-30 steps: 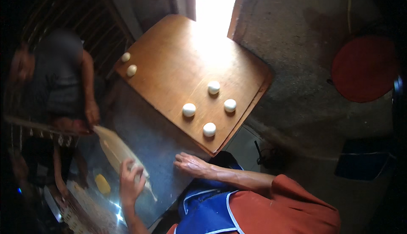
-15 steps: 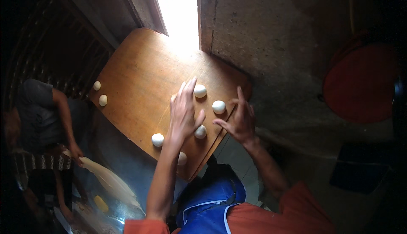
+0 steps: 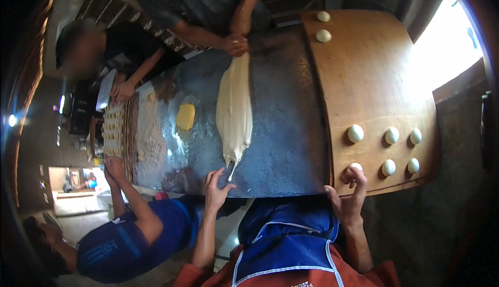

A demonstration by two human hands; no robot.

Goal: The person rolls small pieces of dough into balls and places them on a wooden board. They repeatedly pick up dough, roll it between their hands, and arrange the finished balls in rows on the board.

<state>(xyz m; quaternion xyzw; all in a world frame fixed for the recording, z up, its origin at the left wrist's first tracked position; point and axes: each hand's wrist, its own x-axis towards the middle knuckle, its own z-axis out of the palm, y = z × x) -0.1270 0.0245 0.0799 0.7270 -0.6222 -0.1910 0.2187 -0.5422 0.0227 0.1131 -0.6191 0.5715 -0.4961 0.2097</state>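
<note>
Our left hand (image 3: 215,192) is open, fingers parted, at the near edge of the dark tabletop (image 3: 286,115), just beside the drawn-out tip of the long dough strip (image 3: 236,110), which runs away ahead of it. Our right hand (image 3: 350,203) has its thumb spread wide and its fingers bent, at the near left corner of the wooden board (image 3: 371,89); the fingers partly hide a dough ball (image 3: 355,166), and we cannot tell whether they touch it. The near edges of tabletop and board pass beneath our hands, and we have room for moving between them, up to the board's left edge. Ahead of and beside our right hand, other dough balls (image 3: 389,167) stand in the way. Far ahead of our left hand, a co-worker's hands (image 3: 236,44) close on the strip's far end; ahead and leftward lies a yellow slab (image 3: 185,116), and left of our left forearm is a co-worker in blue (image 3: 140,237).
</note>
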